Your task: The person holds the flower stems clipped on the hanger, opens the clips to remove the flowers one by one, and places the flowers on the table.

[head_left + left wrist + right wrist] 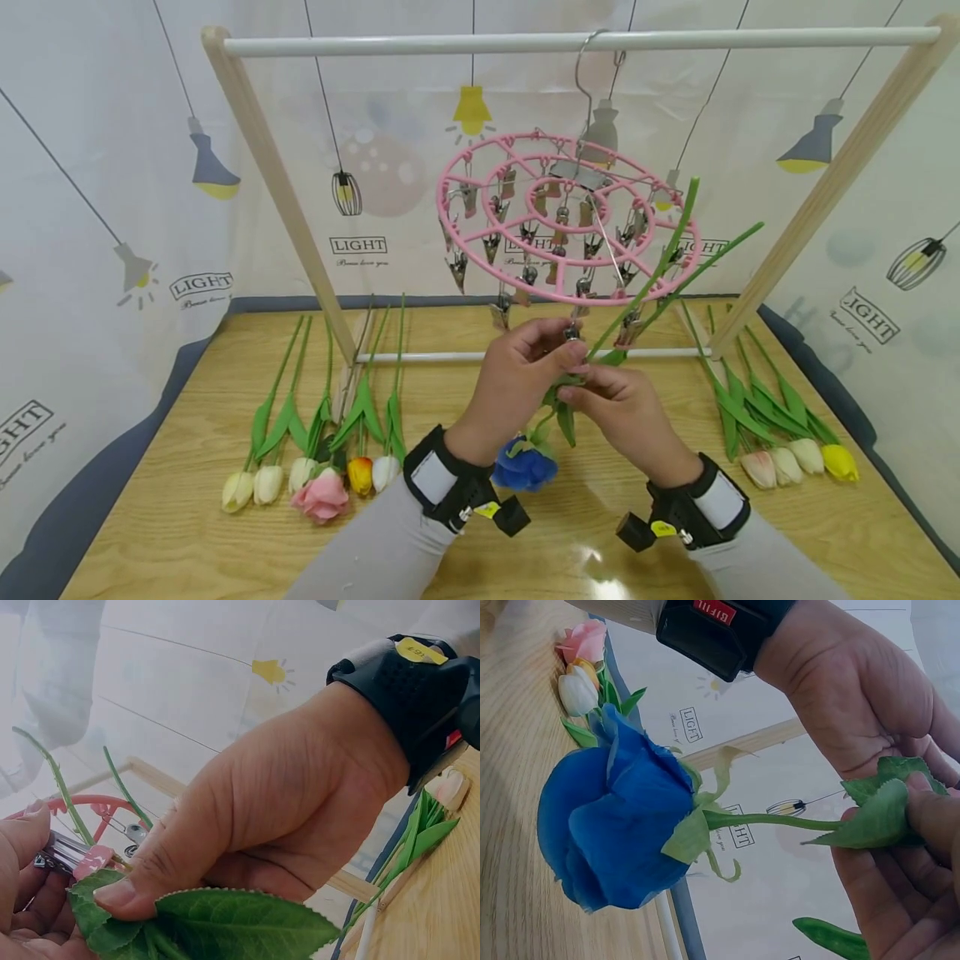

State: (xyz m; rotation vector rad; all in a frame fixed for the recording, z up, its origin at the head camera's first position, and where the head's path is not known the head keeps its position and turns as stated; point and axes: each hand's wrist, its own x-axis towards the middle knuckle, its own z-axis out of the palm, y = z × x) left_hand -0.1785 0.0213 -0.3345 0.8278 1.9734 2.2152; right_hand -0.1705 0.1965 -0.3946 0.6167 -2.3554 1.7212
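A blue artificial rose (525, 465) hangs head down below both hands, its green stems (648, 287) slanting up to the right. My right hand (633, 417) pinches its stem and serrated green leaves (874, 817) between thumb and fingers. Just above, my left hand (510, 383) pinches a metal clip (71, 851) with pink tips, close beside the leaves. Whether the clip's tips bite on the stem is hidden by the fingers. This clip hangs from a pink round clip hanger (487, 283), which carries several other metal clips.
The hanger's hook (583, 75) sits on the white bar (412, 43) of a wooden-legged rack. Several tulips and a pink rose (322, 496) lie at left on the wooden table (225, 567). More tulips, one a yellow tulip (838, 462), lie at right.
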